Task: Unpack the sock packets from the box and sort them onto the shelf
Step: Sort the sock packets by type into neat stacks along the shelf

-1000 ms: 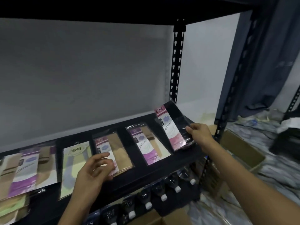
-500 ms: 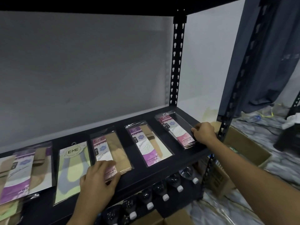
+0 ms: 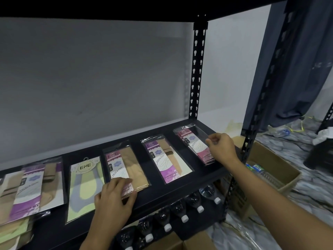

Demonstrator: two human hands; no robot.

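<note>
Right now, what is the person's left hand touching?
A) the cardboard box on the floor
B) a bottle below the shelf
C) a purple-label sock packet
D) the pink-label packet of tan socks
D: the left hand has its fingers laid on the near end of the pink-label packet of tan socks, which lies flat on the shelf.

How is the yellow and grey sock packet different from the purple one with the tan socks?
The yellow-green and grey sock packet has a round cream ENE badge at its top; the purple-labelled packet of beige socks has a long purple and white card down one side. The first shows bright two-colour socks, the second plain beige ones with a dark band. Both lie flat on the black metal shelf and carry the ENE name.
</note>
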